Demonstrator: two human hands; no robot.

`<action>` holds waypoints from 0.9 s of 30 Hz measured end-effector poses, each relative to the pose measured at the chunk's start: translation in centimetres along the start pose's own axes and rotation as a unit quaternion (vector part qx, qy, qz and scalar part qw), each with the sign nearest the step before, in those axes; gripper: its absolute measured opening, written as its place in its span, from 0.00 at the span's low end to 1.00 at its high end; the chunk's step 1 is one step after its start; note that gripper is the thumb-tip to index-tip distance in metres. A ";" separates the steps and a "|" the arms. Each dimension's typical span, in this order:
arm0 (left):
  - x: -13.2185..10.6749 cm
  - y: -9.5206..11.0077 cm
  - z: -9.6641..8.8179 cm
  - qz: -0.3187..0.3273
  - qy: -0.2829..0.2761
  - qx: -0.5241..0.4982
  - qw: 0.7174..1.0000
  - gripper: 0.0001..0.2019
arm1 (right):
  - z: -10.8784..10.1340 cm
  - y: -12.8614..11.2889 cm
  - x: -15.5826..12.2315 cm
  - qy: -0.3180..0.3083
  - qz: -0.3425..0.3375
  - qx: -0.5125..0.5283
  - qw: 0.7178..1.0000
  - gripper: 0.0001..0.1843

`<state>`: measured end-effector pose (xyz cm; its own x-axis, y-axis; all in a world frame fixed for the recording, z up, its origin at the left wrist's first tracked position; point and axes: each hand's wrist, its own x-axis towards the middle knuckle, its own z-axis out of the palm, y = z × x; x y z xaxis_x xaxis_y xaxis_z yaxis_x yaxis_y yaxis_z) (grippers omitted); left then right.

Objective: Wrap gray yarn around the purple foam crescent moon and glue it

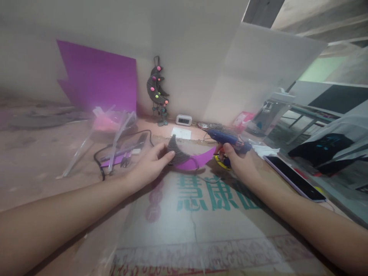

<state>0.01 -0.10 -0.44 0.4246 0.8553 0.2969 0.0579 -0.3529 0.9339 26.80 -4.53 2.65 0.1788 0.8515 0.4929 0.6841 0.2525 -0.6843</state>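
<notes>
My left hand pinches a crescent moon cut from purple card. Dark grey yarn covers the end near my thumb, while the other end shows bare purple. My right hand is wrapped round a blue hot glue gun, whose tip points left, above and beyond the crescent's bare point. Apart from each other, the gun and the crescent do not seem to touch. Under my right hand lies a yellow-edged round item, partly hidden. A loose strand of yarn trails below the crescent.
A printed cardboard sheet covers the near table. Against the wall are purple card, a finished moon hanging and a small digital clock. Clear glue sticks and a black cable lie left; a phone lies right.
</notes>
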 end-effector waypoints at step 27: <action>0.0 0.7 -0.2 -0.035 0.060 0.003 0.998 0.10 | 0.0 -2.2 -1.5 -0.139 -0.083 -0.013 0.987 0.11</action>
<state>-0.11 -0.33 0.24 0.3079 0.9172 0.2528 0.0887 -0.2923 0.9522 25.05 -6.36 3.38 -0.1352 0.8936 0.4280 0.7062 0.3899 -0.5910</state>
